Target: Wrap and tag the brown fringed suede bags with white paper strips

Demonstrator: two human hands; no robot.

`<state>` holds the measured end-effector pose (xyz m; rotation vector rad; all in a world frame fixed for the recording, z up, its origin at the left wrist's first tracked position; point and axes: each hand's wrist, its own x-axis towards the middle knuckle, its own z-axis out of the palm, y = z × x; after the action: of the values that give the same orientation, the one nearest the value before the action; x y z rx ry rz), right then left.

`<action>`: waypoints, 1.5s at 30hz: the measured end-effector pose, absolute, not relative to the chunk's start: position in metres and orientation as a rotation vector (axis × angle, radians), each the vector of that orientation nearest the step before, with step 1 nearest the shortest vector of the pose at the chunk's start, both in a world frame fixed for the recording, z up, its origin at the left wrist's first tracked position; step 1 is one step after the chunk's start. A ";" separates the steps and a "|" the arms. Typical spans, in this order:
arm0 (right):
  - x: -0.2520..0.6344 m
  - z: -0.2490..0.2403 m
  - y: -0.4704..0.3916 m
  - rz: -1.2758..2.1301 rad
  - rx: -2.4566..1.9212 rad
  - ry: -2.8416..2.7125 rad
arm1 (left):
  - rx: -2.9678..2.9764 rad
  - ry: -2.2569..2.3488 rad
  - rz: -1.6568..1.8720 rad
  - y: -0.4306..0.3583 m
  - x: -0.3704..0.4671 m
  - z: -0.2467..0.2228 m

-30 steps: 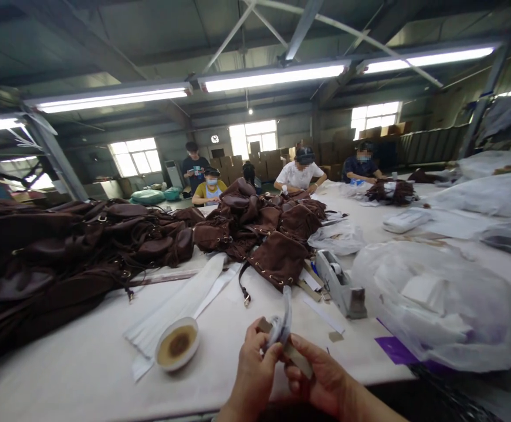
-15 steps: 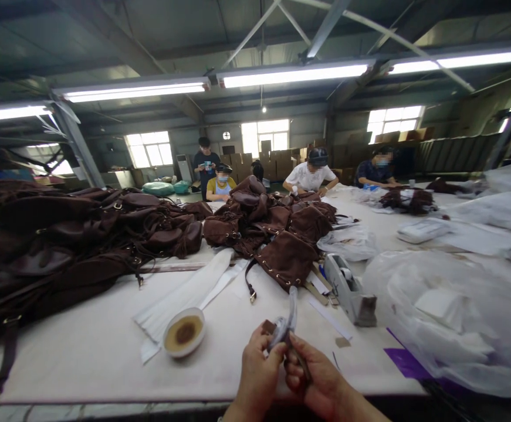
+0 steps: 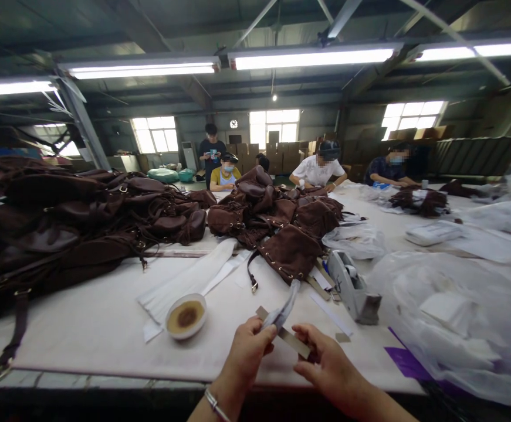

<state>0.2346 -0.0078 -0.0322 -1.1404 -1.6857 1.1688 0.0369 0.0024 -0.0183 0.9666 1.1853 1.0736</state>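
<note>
My left hand point(image 3: 250, 347) pinches a flat grey-tan strip point(image 3: 294, 342), perhaps cardboard, with a band of crumpled clear plastic point(image 3: 283, 312) laid over it. The plastic runs up to the edge of a dark brown bag point(image 3: 291, 253) with gold eyelets. My right hand point(image 3: 323, 357) is around the strip's lower right end, thumb and forefinger spread apart on either side. Whether its other fingers touch the strip is hard to see. A strap with a gold buckle point(image 3: 254, 286) hangs from the bag's left side.
A white bowl point(image 3: 186, 316) with brownish contents stands left of my hands. A grey tape dispenser point(image 3: 352, 288) and clear plastic bags point(image 3: 444, 328) lie to the right. Brown bags point(image 3: 83, 234) are heaped at left and ahead. Several people are across the table point(image 3: 105, 334).
My right hand has opened and moved slightly right, away from the left. The strip now shows at full length, tilted down to the right. The view has shifted a little.
</note>
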 end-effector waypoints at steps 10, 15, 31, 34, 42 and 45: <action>0.227 0.019 0.021 0.556 -0.939 -2.270 | 1.702 1.306 0.945 -0.006 0.041 -0.004; 0.216 0.011 0.031 1.137 -1.044 -2.033 | 1.784 1.212 0.890 -0.015 0.037 0.007; 0.221 0.028 0.029 1.039 -1.025 -2.133 | 1.671 1.285 1.053 -0.014 0.047 -0.007; 0.221 0.046 0.035 0.827 -0.982 -2.446 | 1.719 1.296 1.038 -0.015 0.047 -0.006; 0.209 0.040 0.038 0.333 -0.966 -2.673 | 1.720 1.413 0.971 -0.017 0.046 -0.007; 0.208 0.025 0.030 -0.004 -0.801 -2.700 | 1.657 1.441 0.953 -0.014 0.045 -0.005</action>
<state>0.2078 0.0297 0.0253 -0.8008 -2.6997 -0.0040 0.0449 -0.0140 -0.0049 1.6572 1.4410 0.9529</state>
